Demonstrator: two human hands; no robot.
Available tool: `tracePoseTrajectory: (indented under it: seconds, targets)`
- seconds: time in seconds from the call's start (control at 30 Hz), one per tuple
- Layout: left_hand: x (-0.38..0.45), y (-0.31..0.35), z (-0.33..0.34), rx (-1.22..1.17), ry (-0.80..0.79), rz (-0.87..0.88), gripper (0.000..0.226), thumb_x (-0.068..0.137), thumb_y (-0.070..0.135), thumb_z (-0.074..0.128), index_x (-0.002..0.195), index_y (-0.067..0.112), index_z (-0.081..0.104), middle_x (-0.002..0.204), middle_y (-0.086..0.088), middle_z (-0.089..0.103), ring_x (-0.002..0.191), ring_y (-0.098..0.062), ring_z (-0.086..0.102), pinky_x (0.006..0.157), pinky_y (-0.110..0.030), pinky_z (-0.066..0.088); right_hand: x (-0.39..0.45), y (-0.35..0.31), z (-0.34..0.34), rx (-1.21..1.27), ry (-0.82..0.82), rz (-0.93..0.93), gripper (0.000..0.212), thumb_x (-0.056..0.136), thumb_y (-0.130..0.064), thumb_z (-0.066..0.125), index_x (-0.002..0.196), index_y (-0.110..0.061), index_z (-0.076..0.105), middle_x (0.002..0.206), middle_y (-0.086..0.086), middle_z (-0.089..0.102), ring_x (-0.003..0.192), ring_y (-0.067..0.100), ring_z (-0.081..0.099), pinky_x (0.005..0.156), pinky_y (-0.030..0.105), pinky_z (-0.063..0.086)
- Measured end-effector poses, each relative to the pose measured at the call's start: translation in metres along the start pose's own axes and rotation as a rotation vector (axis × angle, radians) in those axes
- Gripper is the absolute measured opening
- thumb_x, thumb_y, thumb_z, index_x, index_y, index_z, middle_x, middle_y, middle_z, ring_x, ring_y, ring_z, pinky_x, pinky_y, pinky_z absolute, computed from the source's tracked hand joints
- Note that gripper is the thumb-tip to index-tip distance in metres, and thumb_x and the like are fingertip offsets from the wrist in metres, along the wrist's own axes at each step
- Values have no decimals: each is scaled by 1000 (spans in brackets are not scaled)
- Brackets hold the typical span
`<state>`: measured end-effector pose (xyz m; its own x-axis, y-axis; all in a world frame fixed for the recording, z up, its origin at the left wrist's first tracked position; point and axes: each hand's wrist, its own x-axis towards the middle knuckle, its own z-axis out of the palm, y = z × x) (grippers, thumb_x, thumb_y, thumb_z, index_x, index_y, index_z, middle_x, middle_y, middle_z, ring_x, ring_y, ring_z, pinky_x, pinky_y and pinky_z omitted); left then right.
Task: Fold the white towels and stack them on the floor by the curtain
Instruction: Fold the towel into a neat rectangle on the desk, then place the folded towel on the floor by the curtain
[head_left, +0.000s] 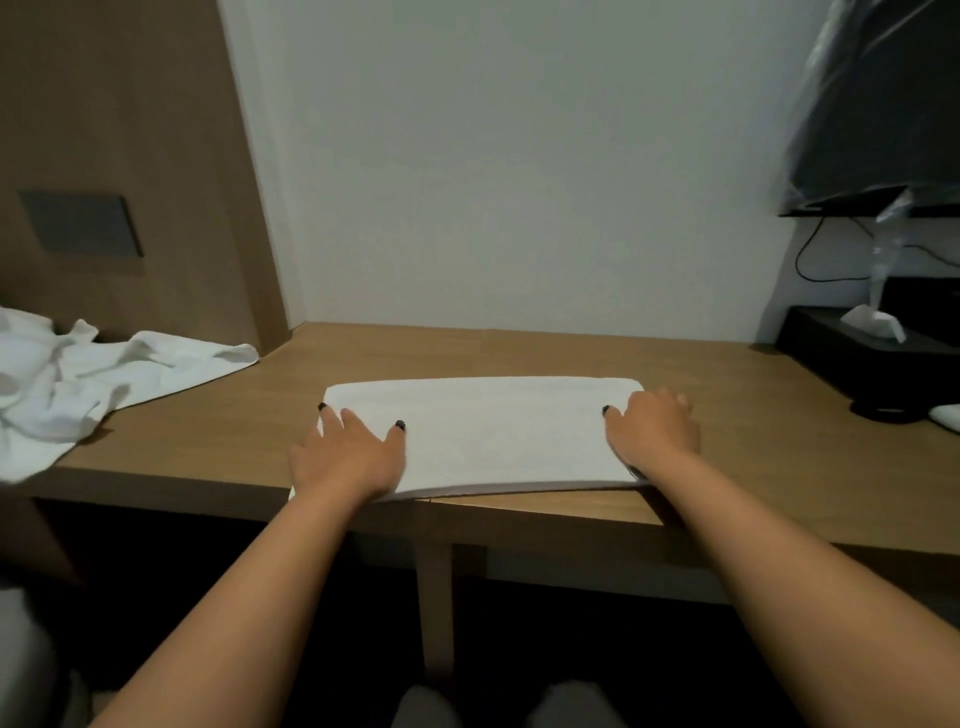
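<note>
Left hand (347, 451) flat on the folded white towel (493, 434), fingers spread, palm down over the towel's left end near its front edge. Right hand (653, 434) on the towel's right end, fingers laid forward over the edge, thumb out to its left; whether the fingertips curl round the far side, cannot tell. Towel lies as a long folded strip between and under both hands, on the wooden tabletop (727, 374), its front edge close to the tabletop's near edge. Well to the left of the left hand, a crumpled heap of unfolded white towels (78, 384) on the tabletop's left end, one corner stretching toward the left hand but apart from it. Right of the right hand, apart, a black tissue box (857, 358) with a white tissue sticking up. Above it a plastic-wrapped TV (883, 130), cable hanging below.
</note>
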<state>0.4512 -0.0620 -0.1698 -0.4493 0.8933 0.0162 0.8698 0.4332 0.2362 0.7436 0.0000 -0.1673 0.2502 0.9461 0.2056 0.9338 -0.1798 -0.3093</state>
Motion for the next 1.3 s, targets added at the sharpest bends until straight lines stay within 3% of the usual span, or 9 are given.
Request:
tracePoseTrajectory:
  seconds: [0.2,0.3,0.4,0.5,0.6,0.77,0.97,1.13,1.3]
  targets:
    - [-37,-23,-9,-67,210,65,48,99,44,35,123,11,60,133,-10,55,120,-36,45,100,-41,37,-26,19,-17,99,-16,82,46,92,-44,54,124,-11,57,131,13,53,123,35,44,92,43,44]
    - [-41,-25,-23,-178,143,34,46,94,43,55,123,8,61,124,-13,60,116,-32,52,94,-36,42,-31,30,-31,222,-67,195,54,81,-44,70,118,-7,58,123,14,59,114,37,53,86,38,47]
    - [-33,-25,-31,-487,-83,-80,25,87,32,65,89,8,59,91,-9,58,83,-24,54,70,-31,42,-26,41,-47,413,-233,250,44,71,-26,80,106,-5,63,108,10,62,111,35,59,83,36,50]
    - [-28,-20,-42,-678,-163,-180,25,83,19,73,86,4,53,95,-12,54,94,-27,53,74,-33,42,-19,43,-59,459,-398,290,54,69,-18,83,115,1,61,116,16,63,110,35,61,93,42,51]
    - [-22,-14,-49,-716,-234,-198,22,84,20,72,89,3,59,109,-18,60,94,-30,58,77,-37,46,-14,36,-64,498,-477,304,44,79,-12,78,113,2,53,106,19,59,95,38,60,83,45,51]
    - [6,-8,-32,-964,-170,-122,32,88,32,65,106,6,62,100,-8,65,83,-24,61,68,-32,45,5,40,-39,664,-339,225,43,76,-18,82,107,-3,55,94,9,63,81,25,61,61,33,48]
    - [56,-4,-16,-589,-8,-90,40,94,42,50,112,7,59,104,-12,63,94,-31,59,75,-35,43,49,46,-9,598,-73,92,29,91,-37,64,99,-14,49,92,5,59,73,17,50,57,30,36]
    - [93,7,-8,-635,114,3,25,95,38,53,79,18,53,84,-4,61,84,-28,60,69,-35,45,94,30,14,541,-28,46,30,97,-37,54,109,-10,50,101,8,58,86,23,52,66,32,35]
    - [124,9,-5,-763,68,-15,11,89,36,60,87,25,62,87,0,68,79,-21,64,65,-33,49,131,4,35,593,-68,118,28,93,-36,55,105,-11,55,93,6,63,82,27,61,65,31,43]
